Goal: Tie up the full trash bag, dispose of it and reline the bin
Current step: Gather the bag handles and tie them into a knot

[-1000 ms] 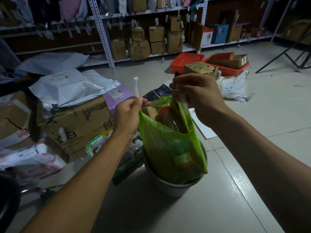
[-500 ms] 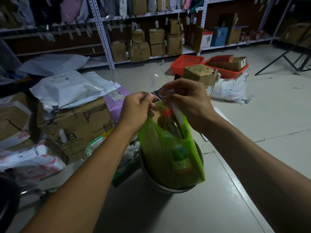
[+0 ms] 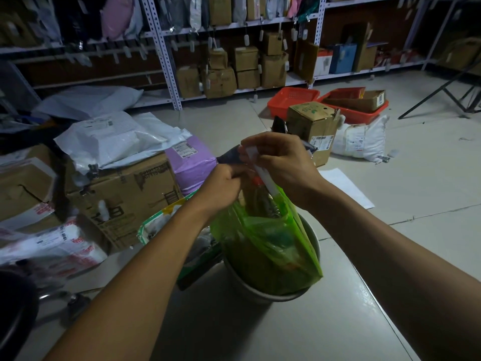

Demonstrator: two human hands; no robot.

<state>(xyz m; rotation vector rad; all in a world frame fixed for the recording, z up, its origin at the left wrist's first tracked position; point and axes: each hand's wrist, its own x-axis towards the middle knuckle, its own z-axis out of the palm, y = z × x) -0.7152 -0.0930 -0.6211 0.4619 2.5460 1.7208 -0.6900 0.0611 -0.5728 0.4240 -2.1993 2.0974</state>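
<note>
Pinching the white drawstring, the right hand has its fingers clamped on it above the bag; the left hand, touching it, is closed on the bag's other top edge. The bag sits in the bin, still open. Judged risk: a slipped strand leaves a loose knot, or the bottle pokes through.

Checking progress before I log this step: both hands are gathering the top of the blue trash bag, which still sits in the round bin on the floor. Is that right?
Not quite: the trash bag is green, not blue, as the head view shows. The rest holds: the left hand and right hand are bunching its top together, and it sits in the round bin on the floor.
</note>
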